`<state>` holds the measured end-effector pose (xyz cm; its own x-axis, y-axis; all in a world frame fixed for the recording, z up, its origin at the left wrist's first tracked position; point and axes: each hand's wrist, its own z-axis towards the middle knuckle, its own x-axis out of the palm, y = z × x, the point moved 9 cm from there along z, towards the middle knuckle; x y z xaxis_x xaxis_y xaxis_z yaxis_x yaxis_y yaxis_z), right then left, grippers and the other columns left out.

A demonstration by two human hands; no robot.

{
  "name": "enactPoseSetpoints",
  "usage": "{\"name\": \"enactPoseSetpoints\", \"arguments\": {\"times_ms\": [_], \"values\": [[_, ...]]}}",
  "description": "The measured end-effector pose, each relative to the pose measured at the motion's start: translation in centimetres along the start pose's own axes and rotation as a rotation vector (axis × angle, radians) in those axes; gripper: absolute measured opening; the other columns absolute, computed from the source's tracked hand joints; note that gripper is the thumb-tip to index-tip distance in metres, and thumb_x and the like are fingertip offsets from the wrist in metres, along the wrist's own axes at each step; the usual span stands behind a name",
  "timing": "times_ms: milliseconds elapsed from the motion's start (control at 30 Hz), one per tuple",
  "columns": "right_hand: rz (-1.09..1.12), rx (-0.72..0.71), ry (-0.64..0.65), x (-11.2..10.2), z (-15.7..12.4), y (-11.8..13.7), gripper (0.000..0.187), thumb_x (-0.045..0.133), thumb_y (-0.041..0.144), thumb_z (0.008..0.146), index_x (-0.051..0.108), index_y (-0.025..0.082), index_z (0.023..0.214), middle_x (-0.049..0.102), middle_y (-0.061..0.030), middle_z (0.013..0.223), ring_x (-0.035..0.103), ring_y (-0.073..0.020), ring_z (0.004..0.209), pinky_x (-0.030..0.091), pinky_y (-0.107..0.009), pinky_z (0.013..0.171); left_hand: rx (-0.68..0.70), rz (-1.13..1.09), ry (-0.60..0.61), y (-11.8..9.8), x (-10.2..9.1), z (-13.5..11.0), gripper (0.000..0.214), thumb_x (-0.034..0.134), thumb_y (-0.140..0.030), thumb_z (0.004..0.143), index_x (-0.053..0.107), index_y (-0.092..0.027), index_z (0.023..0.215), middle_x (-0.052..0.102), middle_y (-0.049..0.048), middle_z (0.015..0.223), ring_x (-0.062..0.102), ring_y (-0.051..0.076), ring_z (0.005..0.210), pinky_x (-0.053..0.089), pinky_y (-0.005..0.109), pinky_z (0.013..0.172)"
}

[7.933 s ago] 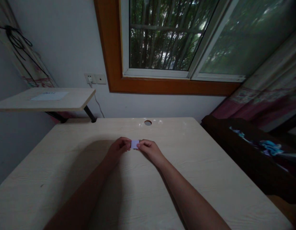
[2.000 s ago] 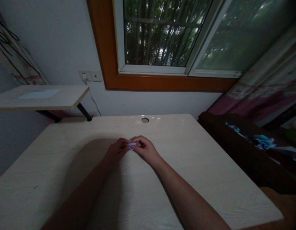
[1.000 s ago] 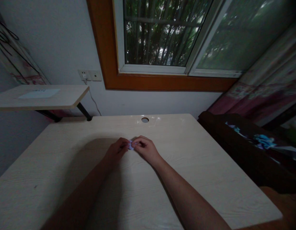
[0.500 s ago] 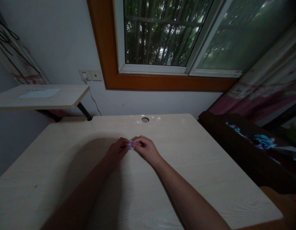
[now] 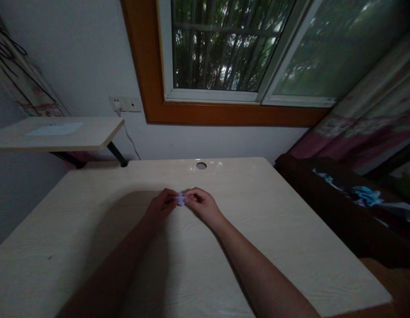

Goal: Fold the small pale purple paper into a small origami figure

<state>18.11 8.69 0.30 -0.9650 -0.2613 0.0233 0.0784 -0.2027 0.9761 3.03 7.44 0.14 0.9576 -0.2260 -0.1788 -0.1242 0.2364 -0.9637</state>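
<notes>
Both hands meet mid-counter [image 5: 291, 229]: left hand [image 5: 160, 207] and right hand [image 5: 202, 206] each pinch one small pale purple paper piece [image 5: 181, 199] between fingertips, six o'clock of one cable hole [image 5: 201, 165].

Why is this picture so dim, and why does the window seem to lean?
Head view: light seems to come only through the window, so the room is dim; a soft shadow spreads over the table; faint glare sits by the cable hole; the wide lens tilts the window's frame; the small pale paper pinched by the left hand and right hand is too dark for detail.
</notes>
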Motion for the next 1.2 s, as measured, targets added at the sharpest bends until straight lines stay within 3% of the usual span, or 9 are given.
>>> {"name": "enactPoseSetpoints", "arguments": {"times_ms": [467, 700, 1200], "values": [[0.105, 0.062, -0.007, 0.2, 0.0, -0.1, 0.022, 0.077, 0.033, 0.073, 0.07, 0.019, 0.089, 0.067, -0.0011, 0.077, 0.06, -0.0134, 0.071, 0.048, -0.027, 0.07, 0.011, 0.114, -0.01, -0.9, 0.0, -0.2, 0.018, 0.061, -0.03, 0.087, 0.057, -0.02, 0.102, 0.071, 0.0058, 0.096, 0.069, 0.018, 0.089, 0.055, 0.029, 0.077], [0.11, 0.041, 0.0, 0.2, -0.1, 0.4, 0.022, 0.073, 0.032, 0.078, 0.069, 0.02, 0.095, 0.069, -0.0035, 0.085, 0.062, -0.0147, 0.078, 0.049, -0.029, 0.074, 0.004, 0.19, -0.027, -1.5, 0.0, -0.3, 0.019, 0.058, -0.033, 0.088, 0.057, -0.021, 0.102, 0.071, 0.006, 0.096, 0.07, 0.019, 0.09, 0.056, 0.032, 0.078], [0.139, 0.047, -0.04, 0.0, 0.0, 0.2, 0.026, 0.073, 0.032, 0.077, 0.066, 0.02, 0.099, 0.066, -0.003, 0.086, 0.061, -0.0146, 0.079, 0.05, -0.028, 0.075, -0.027, 0.202, -0.09, -1.7, -0.5, -0.2, 0.033, 0.059, -0.034, 0.087, 0.051, -0.021, 0.117, 0.075, 0.0055, 0.094, 0.072, 0.018, 0.085, 0.057, 0.028, 0.072]]}}
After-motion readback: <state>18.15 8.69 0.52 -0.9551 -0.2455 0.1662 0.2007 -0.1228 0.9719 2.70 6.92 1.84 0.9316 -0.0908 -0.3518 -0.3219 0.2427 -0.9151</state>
